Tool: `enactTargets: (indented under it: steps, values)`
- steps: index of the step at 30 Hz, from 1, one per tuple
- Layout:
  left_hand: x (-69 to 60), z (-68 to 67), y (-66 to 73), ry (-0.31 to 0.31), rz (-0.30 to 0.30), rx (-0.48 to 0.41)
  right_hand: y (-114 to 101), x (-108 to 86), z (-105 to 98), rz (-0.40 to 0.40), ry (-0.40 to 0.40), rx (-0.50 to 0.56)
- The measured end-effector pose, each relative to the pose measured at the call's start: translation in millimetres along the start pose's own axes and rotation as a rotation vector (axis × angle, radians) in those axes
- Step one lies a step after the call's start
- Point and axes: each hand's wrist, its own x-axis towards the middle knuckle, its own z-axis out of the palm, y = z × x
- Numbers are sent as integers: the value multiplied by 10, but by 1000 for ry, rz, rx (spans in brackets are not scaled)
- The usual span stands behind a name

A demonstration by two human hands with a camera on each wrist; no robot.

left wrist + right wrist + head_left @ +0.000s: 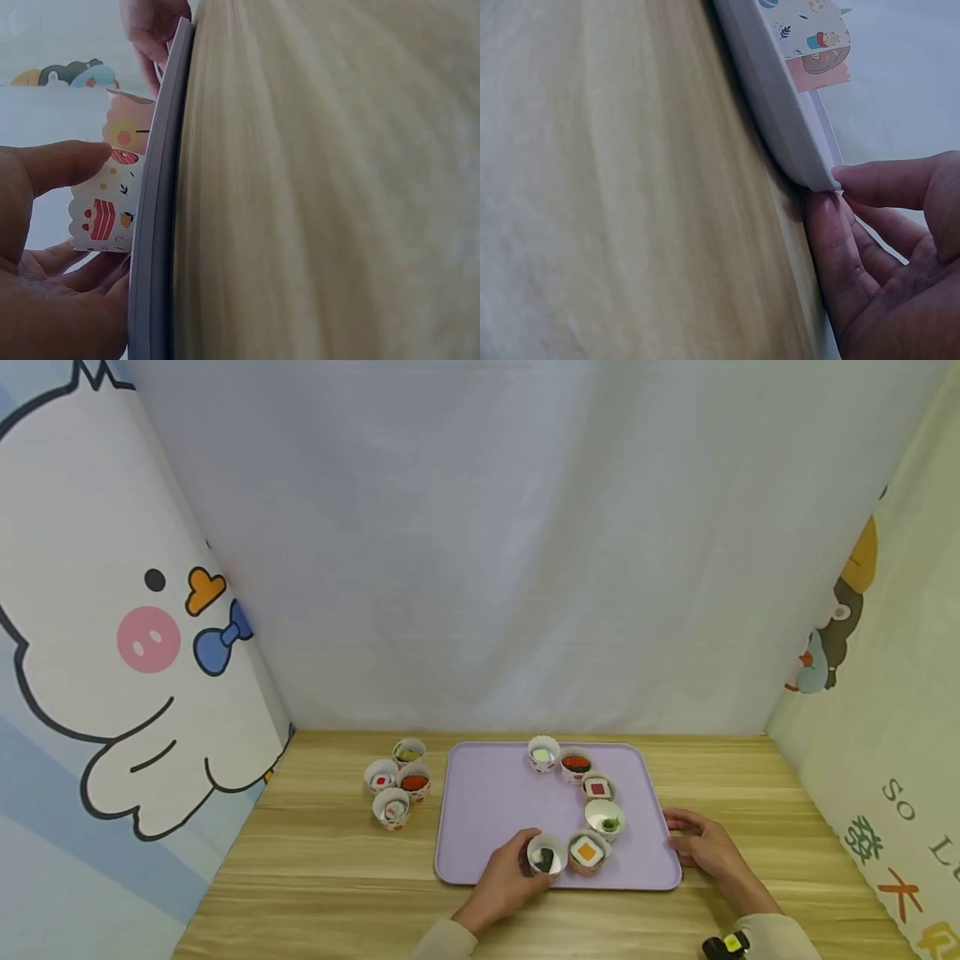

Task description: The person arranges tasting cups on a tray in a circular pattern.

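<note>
Wall cloth, left (90, 568): fabric, printed with a large white cartoon figure. Table (315, 860): wood-grained top, pale brown streaks. Four-cup cluster (393, 803): round scalloped cups standing close together, with green, red-and-white, orange-red and pale fillings. Tray (487, 802): smooth lilac, rectangular, rounded corners, low raised rim. Dark-filled cup (547, 857): round, pale inside, over the tray's near side; its outer wall in the left wrist view shows a printed cake slice. Curved row on the tray, far end to near: yellow-green-filled cup (543, 754), orange-red-filled cup (576, 765), red-square cup (597, 788), green-filled cup (604, 820), orange-square cup (586, 852).

Surroundings: plain pale back cloth (480, 543); small black object with a yellow patch (724, 946) at the right sleeve; printed cloth, right (885, 735). The tray's rim hides the dark-filled cup's base in the left wrist view; whether it touches the tray floor cannot be told.

Grip, left hand (512, 877): thumb and fingers around the dark-filled cup, spread to its width, just beside the orange-square cup. Grip, right hand (708, 847): narrow pinch on the tray's right edge, thumb at the rim's top, a finger below.
</note>
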Motion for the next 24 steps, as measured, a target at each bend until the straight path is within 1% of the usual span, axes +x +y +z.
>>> enactTargets:
  steps: [2,4,10,17,24]
  values:
    - [-1,-5,11,-13,-2,19,5,7,-3,5,1,-2]
    - [-2,-6,16,-22,8,34,10,14,-8,3,0,-6]
    - [12,-1,15,-33,19,37,9,12,-8,-4,6,6]
    - [-21,-32,36,-18,5,17,0,-1,6,1,6,27]
    - [-66,-149,72,25,39,-45,6,6,2,7,6,18]
